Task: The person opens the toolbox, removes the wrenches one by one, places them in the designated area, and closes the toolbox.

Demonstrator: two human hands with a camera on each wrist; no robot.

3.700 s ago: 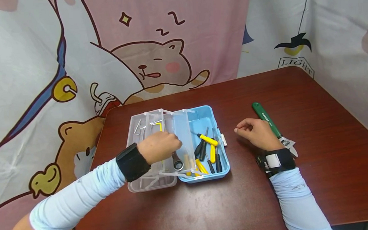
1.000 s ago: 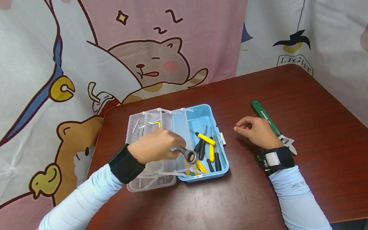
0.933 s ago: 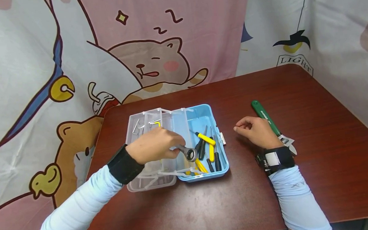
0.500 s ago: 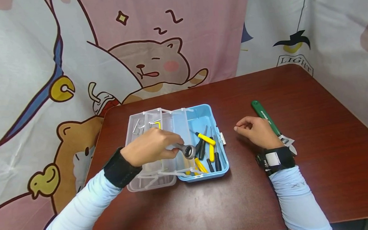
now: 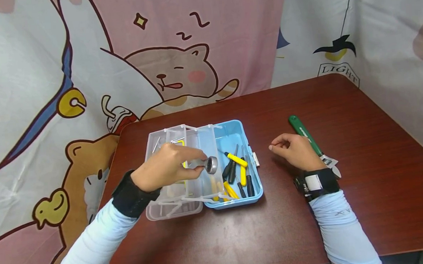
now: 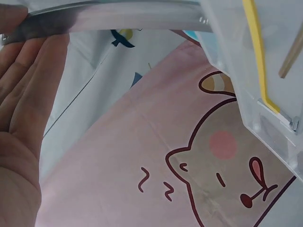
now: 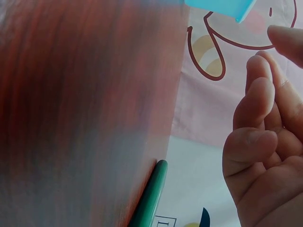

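Observation:
My left hand [image 5: 170,164] pinches a silver ratcheting ring spanner [image 5: 211,165] between thumb and fingers, its ring end pointing right over the toolbox. In the left wrist view the spanner [image 6: 118,16] stretches across the top, with the fingers beneath one end. The blue toolbox [image 5: 231,133] stands open, its clear compartment tray [image 5: 165,213] spread to the left below the left hand. My right hand [image 5: 298,151] lies on the table with loosely bent fingers, holding nothing. Beside it is a green-handled tool [image 5: 305,133] with a silver head, partly covered by a label.
Several yellow and black screwdrivers [image 5: 238,159] lie in the blue box. The clear tray holds hex keys, including a yellow one [image 6: 258,52]. A white latch [image 5: 256,159] sticks out from the box's right side. A printed cloth [image 5: 249,34] hangs behind the brown table [image 5: 274,232].
The left hand has lifted the spanner from over the tray, then drawn slightly left and turned it so the ring tilts more edge-on. The right hand has not moved.

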